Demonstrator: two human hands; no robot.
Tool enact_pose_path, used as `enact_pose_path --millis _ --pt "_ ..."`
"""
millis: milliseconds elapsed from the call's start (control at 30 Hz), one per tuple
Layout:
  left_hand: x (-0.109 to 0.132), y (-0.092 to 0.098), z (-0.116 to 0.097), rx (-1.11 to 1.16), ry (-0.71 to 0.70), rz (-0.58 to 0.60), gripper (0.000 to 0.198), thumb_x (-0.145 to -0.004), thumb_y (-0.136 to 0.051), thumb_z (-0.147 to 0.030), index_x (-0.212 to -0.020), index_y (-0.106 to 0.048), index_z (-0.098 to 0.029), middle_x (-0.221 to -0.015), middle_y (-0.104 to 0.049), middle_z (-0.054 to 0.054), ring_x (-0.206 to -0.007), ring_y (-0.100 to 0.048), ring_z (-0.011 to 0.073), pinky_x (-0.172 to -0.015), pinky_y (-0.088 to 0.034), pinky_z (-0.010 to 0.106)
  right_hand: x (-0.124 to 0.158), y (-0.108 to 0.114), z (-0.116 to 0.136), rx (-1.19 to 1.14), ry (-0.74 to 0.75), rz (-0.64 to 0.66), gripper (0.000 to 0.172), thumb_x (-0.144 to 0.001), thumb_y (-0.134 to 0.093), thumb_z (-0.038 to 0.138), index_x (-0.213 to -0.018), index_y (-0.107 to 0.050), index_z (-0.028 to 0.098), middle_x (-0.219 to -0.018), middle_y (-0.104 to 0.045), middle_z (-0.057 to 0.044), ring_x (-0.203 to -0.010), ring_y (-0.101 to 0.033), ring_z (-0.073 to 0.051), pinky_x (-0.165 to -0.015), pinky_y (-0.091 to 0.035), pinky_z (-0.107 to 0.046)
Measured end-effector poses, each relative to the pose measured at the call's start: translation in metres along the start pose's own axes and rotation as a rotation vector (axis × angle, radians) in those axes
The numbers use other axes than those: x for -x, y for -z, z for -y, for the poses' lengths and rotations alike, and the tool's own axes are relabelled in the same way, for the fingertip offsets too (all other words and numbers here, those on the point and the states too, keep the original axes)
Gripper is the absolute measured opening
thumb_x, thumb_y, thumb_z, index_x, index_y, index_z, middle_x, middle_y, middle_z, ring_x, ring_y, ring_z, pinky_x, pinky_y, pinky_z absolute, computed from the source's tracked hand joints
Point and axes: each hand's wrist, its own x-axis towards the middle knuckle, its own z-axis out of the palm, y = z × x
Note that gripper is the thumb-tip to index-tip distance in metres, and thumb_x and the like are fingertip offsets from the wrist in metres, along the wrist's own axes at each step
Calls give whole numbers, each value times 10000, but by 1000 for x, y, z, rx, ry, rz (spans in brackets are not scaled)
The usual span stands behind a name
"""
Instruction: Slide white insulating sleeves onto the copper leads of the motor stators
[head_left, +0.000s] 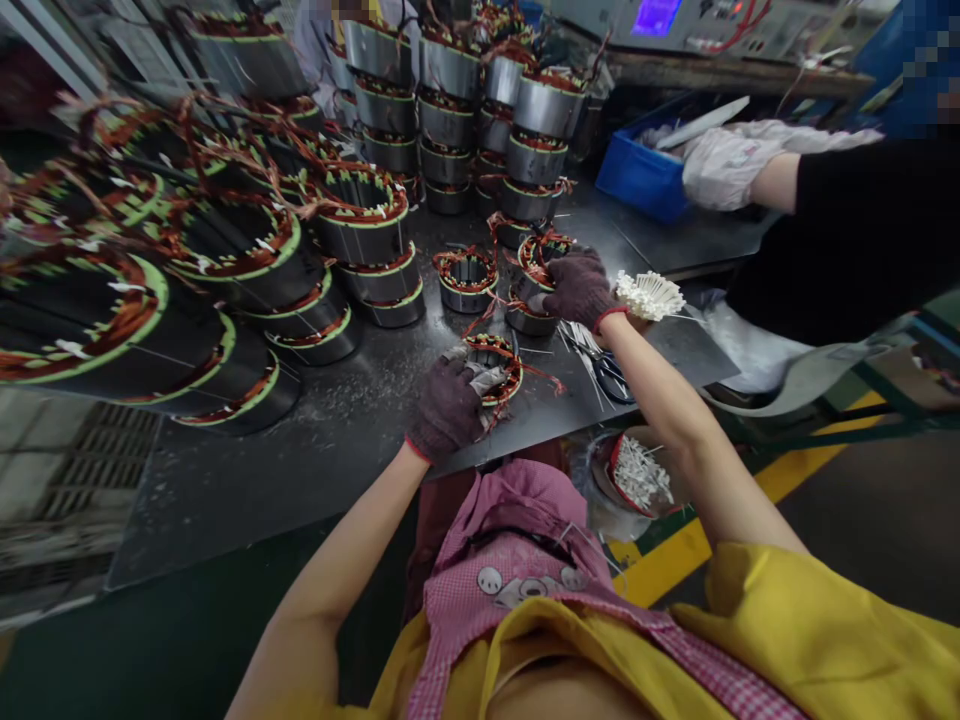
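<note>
My left hand [450, 405], in a dark knit glove, is closed on the near rim of a small motor stator [501, 362] with copper windings, lying on the grey metal table [300, 440]. My right hand [576, 288], also gloved, reaches further out and grips the top of another stator [538, 262] that sits on a second one [529, 318]. A bundle of white ties [649, 294] lies just right of that hand. Scissors [600, 360] rest on the table under my right forearm.
Stacks of wound stators [360, 225] fill the left and back [450, 110] of the table. A co-worker's white-gloved hand [724, 165] reaches toward a blue bin [637, 175] at the right. A tub of white ties [637, 475] sits below the table edge.
</note>
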Motion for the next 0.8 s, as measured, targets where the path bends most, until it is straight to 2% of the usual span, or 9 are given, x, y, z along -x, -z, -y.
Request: enact_pose_path --millis 133,200,300,333,433,533,600,733,800 --pt "0 1 -2 12 17 11 467 -890 -806 -447 -1329 -807 -287 -1194 -840 90 -1217 -724 364 -1240 -489 616 2 12 -6 -63 22 -4 382 -925 -721 513 -1094 -840 193 -1054 -838 -126 -1022 -722 -321 -1015 -506 -471" --pt "-1 1 -3 9 36 14 461 -875 -816 -430 -1317 -814 -299 -1186 -841 89 -1211 -724 368 -1234 -492 630 3 23 -7 -128 -11 -116 465 -979 -673 555 -1228 -827 193 -1177 -845 -136 -1094 -727 -336 -1035 -519 -489" --pt "-1 0 -4 -13 52 -4 457 -867 -819 -442 -1299 -821 -293 -1143 -845 95 -1172 -733 371 -1220 -502 642 -7 29 3 -159 -33 -341 621 -1105 -497 573 -1478 -712 125 -1487 -754 -211 -1345 -674 -362 -1206 -447 -559" --pt "-1 -1 -4 -19 42 -14 447 -873 -816 -457 -1285 -825 -285 -1133 -847 96 -1154 -739 368 -1214 -509 637 -13 27 9 -156 2 -342 653 -1129 -451 563 -1542 -661 103 -1580 -696 -230 -1439 -632 -368 -1263 -404 -578" --pt "-2 -1 -4 -29 7 -32 435 -897 -801 -499 -1261 -826 -261 -1120 -850 101 -1126 -752 363 -1211 -519 618 -33 15 19 -173 123 -207 731 -1134 -432 575 -1671 -531 89 -1743 -547 -237 -1617 -509 -384 -1356 -324 -614" --pt "0 -1 -3 -21 10 -40 470 -882 -821 -497 -1285 -815 -254 -1133 -846 112 -1168 -749 377 -1226 -506 624 -37 6 9 -238 190 -170 724 -1133 -413 584 -1705 -514 152 -1770 -535 -180 -1661 -473 -373 -1389 -301 -629" --pt "3 -2 -3 -8 10 -61 448 -893 -820 -476 -1288 -814 -266 -1207 -840 116 -1214 -741 376 -1234 -497 632 -19 1 -5 -302 207 -247 657 -1143 -387 534 -1681 -558 200 -1739 -585 -139 -1650 -493 -352 -1386 -331 -623" --pt "10 -5 0 3 -17 -101 283 -989 -737 -405 -1238 -822 -302 -1277 -841 80 -1224 -752 323 -1236 -513 599 56 -30 -16 -485 123 -621 553 -1121 -440 445 -1560 -674 203 -1590 -713 -154 -1532 -622 -333 -1300 -484 -586" --pt "11 -5 2 12 4 -118 236 -1004 -712 -392 -1192 -822 -303 -1249 -851 69 -1224 -756 312 -1235 -525 588 93 -50 -11 -571 109 -671 450 -1085 -522 411 -1405 -773 219 -1418 -808 -156 -1385 -728 -340 -1211 -570 -584"
